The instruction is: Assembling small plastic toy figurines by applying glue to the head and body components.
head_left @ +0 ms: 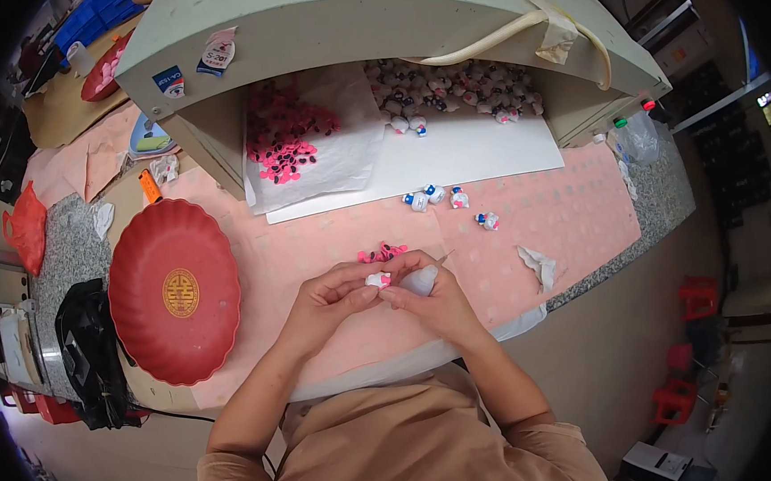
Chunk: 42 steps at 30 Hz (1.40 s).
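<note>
The small white figurine with a pink bow (377, 279) sits pinched between the fingertips of both my hands, just above the pink table covering (575, 209). My left hand (332, 301) closes on it from the left; my right hand (435, 299) touches it from the right while gripping a small white squeeze bottle (420, 280), nozzle pointing up and away. Just beyond my fingers lies a little heap of pink bows (382, 253). A red scalloped tray (175, 290) rests to my left, and finished figurines (447, 197) stand farther ahead.
</note>
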### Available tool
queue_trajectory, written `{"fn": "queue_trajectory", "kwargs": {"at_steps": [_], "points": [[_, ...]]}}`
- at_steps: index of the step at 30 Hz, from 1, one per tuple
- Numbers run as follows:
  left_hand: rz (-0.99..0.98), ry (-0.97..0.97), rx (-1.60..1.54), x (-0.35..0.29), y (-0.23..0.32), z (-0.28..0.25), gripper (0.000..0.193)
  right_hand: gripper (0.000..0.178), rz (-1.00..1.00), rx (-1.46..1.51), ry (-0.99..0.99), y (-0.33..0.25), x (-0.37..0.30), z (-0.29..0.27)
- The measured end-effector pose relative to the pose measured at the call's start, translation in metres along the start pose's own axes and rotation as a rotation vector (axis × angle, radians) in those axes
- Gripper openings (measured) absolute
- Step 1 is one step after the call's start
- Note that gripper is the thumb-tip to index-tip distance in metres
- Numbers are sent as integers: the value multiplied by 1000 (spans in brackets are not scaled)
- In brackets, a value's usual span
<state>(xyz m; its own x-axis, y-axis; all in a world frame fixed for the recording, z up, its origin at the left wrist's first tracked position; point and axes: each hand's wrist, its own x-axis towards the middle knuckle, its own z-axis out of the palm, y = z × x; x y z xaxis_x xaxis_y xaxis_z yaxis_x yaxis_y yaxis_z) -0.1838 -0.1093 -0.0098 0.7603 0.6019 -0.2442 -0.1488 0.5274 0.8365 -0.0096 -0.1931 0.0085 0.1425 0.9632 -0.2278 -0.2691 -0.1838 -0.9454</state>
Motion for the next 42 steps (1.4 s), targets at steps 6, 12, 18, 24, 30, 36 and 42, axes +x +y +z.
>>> {"fn": "queue_trajectory", "kwargs": {"at_steps": [6, 12, 18, 24, 30, 36, 42], "points": [[9, -8, -16, -1, -2, 0, 32, 22, 23, 89, -59, 9, 2, -7], [28, -37, 56, -1, 1, 1, 30, 20, -22, 122, -49, 12, 1, -8], [-14, -16, -37, -5, 9, 7, 28, 16, -26, 197, -59, 10, -3, -5], [537, 750, 1081, -81, 82, -32, 32, 17, -18, 43, 26, -20, -13, -39], [520, 1029, 1738, -76, 78, -63, 43, 20, -196, -324, 294, -1, -17, -63], [568, 259, 1244, 58, 48, 46, 38, 25, -281, -33, 287, 14, -20, -70], [579, 29, 1397, 112, 30, 41, 42, 24, -272, -109, 363, 14, -27, -63]]}}
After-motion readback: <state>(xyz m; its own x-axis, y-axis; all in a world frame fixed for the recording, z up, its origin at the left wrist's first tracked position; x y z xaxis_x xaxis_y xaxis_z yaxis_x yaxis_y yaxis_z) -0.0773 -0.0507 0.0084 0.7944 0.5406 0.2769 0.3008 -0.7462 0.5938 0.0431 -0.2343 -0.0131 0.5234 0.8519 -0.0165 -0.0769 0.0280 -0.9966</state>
